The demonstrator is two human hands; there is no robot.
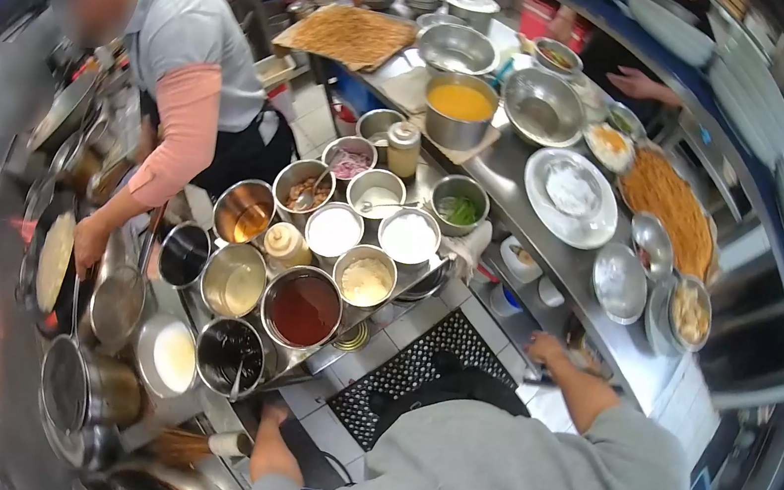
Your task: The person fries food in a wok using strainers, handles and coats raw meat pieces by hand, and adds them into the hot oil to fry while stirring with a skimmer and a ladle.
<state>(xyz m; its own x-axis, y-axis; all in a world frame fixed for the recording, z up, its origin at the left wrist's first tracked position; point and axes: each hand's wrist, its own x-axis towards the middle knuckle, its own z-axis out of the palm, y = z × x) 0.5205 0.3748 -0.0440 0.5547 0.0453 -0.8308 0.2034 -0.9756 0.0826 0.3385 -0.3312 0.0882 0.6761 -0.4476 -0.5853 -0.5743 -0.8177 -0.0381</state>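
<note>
Steel-walled, a pot [200,370] of dark sauce [222,347] with a ladle [238,380] stands on the worktop [329,344] near our left hand [273,413], while our right hand [548,349] reaches beside the right-side counter [573,276], and we cannot tell whether either is spread or pinching.

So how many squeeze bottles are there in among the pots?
2. One squeeze bottle stands beside the chopped pink onion; the second bottle stands beside the dark red sauce. More may be hidden behind the pots.
</note>
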